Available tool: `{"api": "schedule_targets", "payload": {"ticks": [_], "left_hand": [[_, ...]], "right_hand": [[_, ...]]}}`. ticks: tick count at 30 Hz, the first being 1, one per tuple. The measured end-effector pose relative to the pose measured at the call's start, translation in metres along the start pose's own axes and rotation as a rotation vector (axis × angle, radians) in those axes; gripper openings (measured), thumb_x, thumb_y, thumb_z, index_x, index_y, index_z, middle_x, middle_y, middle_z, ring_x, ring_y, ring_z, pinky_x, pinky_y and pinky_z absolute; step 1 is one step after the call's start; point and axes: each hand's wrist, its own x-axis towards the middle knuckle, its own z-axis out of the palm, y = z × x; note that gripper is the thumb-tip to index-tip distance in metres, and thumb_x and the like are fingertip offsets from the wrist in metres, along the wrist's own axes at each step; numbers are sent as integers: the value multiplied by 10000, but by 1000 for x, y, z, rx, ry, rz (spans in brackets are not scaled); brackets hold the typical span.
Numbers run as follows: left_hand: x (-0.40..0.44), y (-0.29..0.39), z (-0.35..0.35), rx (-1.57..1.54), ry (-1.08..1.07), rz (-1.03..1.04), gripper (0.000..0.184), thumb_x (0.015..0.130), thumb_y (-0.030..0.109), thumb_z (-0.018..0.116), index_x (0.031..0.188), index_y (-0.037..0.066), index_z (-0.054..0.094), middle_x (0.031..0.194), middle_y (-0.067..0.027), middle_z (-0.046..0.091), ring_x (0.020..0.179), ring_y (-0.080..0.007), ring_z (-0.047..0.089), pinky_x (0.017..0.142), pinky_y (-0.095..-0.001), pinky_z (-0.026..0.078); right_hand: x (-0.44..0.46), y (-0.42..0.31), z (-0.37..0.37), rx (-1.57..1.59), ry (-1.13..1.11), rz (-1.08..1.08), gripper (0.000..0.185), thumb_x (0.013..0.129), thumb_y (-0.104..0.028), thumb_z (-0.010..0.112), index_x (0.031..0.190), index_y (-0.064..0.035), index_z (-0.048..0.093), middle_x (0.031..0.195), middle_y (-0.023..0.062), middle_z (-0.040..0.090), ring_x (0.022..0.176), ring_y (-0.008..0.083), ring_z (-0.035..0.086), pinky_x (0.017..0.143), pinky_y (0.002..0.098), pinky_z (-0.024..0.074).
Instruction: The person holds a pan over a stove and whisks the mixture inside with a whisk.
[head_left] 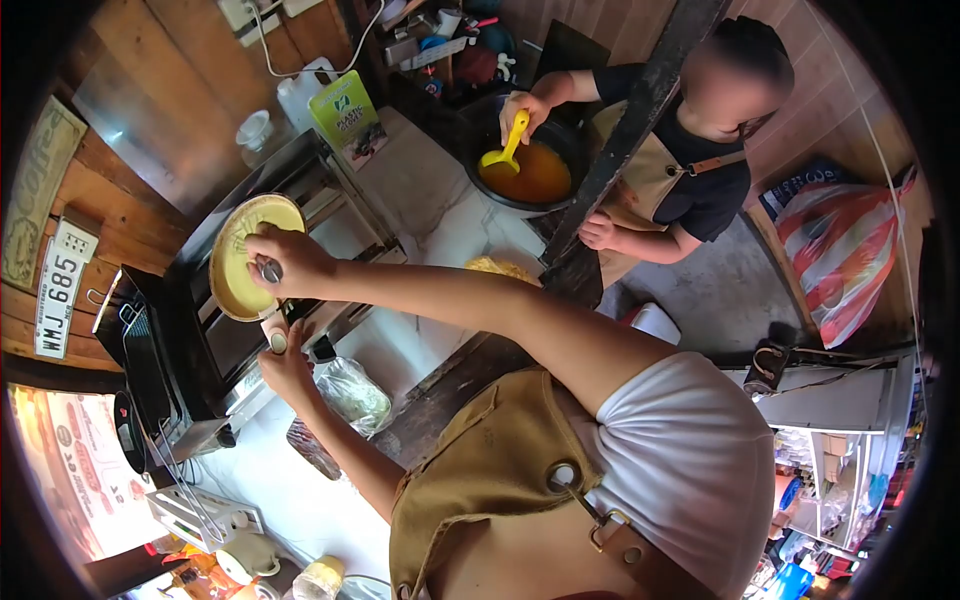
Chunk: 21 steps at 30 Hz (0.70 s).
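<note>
My right hand [290, 262] is closed round a metal utensil handle, at the edge of a round yellowish bowl or lid [250, 235]. Just below it, my left hand [287, 368] has its fingers wrapped round a small pale cylindrical item [279, 342]. A narrow flat piece [272, 318] shows between the two hands; what it belongs to is hard to make out. Beneath both hands lies a black-framed appliance [225, 350] with metal bars. A clear plastic bag [352, 392] with something green inside sits beside my left forearm.
Another person [690, 150] in an apron stirs orange liquid [535, 172] in a black pot with a yellow ladle [510, 145]. A green plastic gloves box [347, 115] stands behind the appliance. A dark post [640, 120] slants beside the pot. Deep fryer baskets [135, 315] are at left.
</note>
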Motion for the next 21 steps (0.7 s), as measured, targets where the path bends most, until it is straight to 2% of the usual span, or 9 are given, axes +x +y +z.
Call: {"api": "schedule_targets", "payload": {"ticks": [3,7,12,15,16,17,18,21], "left_hand": [[0,1,-1,-27,-21,-19,477,669,317,772,569,1,429,479,-67,480,352,-112,436,305,-258,355],[-1,3,-1,22,-7,-32,469,668,315,773,579,-1,437,489,-72,492,359,-111,444,309,-256,360],[3,-3,1,30,-1,-45,459,658,314,779,603,-2,451,497,-67,498,367,-103,448,324,-251,373],[4,-5,1,23,6,-48,453,650,309,785,578,-5,466,486,-65,494,363,-104,449,320,-257,367],[6,-6,1,49,-16,-55,489,635,355,785,605,-15,467,490,-93,517,372,-144,490,349,-284,399],[7,-7,1,74,-39,-63,531,620,401,786,632,-25,469,494,-121,541,381,-184,530,378,-311,430],[8,-9,1,68,-53,-66,538,611,404,790,638,-28,470,500,-123,547,387,-192,538,383,-311,433],[6,-5,0,62,-26,-66,545,600,413,792,637,-24,468,505,-125,552,399,-203,544,397,-309,436]], "right_hand": [[2,-9,-17,-75,29,44,168,690,-78,624,750,-66,466,708,83,510,637,260,556,567,351,446],[9,-36,-40,-7,55,130,142,672,-65,624,707,-41,488,678,97,552,642,264,575,562,337,444],[5,-49,-35,180,-107,224,132,664,-37,639,701,-11,515,698,95,587,682,189,599,631,289,445],[2,-42,-18,220,-140,145,130,681,-39,638,707,-12,514,695,92,574,675,198,587,629,296,443],[2,-36,-11,230,-144,143,130,681,-39,638,707,-12,514,695,92,574,675,198,587,629,296,443],[2,-30,-4,212,-124,114,146,677,-67,644,705,-17,509,682,105,573,667,235,582,619,319,443],[2,-23,1,194,-104,85,164,673,-94,649,703,-22,505,669,117,573,659,272,577,609,342,444],[1,-6,6,152,-90,70,168,695,-94,643,743,-42,491,699,101,546,668,248,566,611,338,445]]}}
